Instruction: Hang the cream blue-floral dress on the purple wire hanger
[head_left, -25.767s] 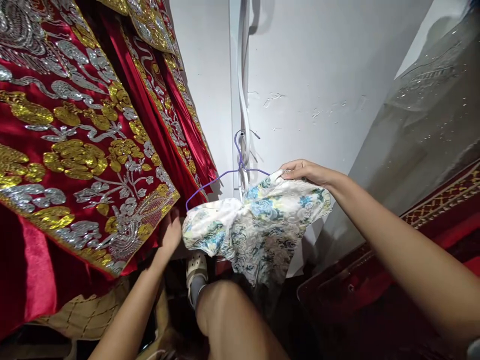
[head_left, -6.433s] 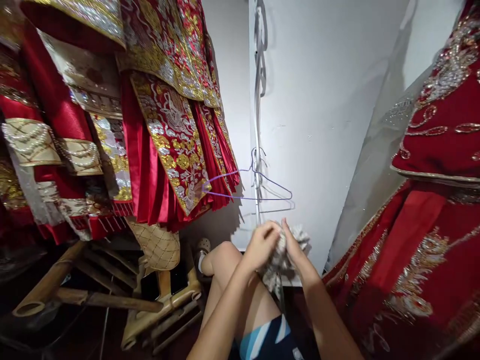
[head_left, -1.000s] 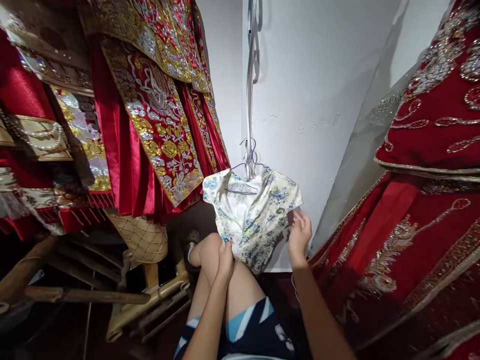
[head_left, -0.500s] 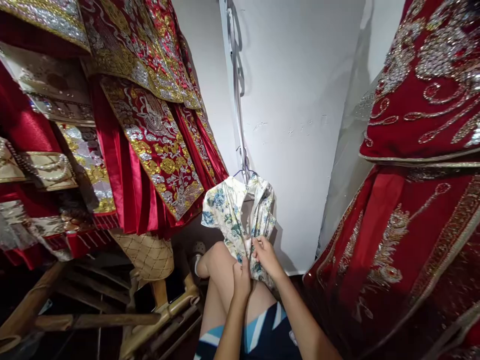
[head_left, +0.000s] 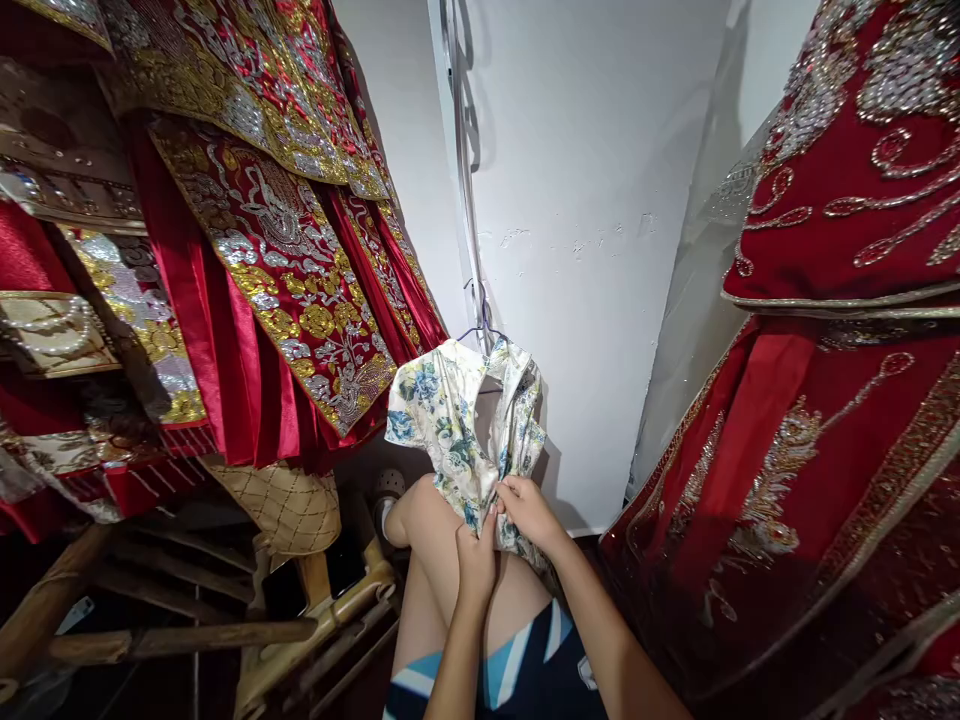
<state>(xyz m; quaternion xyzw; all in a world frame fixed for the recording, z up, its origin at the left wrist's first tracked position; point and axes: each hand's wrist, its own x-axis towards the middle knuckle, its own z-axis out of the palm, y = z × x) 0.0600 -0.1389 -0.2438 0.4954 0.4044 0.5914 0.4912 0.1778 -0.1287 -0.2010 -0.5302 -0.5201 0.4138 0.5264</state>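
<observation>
A short-sleeved white dress with blue and yellow flowers (head_left: 455, 420) hangs in front of my knees on a thin purple hanger (head_left: 484, 328). Its front is parted at the chest, and its lower part lies against my legs. My left hand (head_left: 475, 555) pinches the left edge of the front opening from below. Just above it, my right hand (head_left: 525, 508) is closed on the other edge, fingertips almost meeting those of the left. Whatever small fastening may be between the fingers is hidden.
Red gowns with gold and silver embroidery (head_left: 300, 290) hang on the left. Another beaded red gown (head_left: 847, 240) stands close on the right. A metal rail (head_left: 459, 150) runs along the white wall (head_left: 585, 130). A bamboo chair (head_left: 187, 637) is at lower left.
My hands have come closer together at the dress opening, the right shifting slightly left and the left rising a little. The view has shifted slightly, and more of the hanger shows.
</observation>
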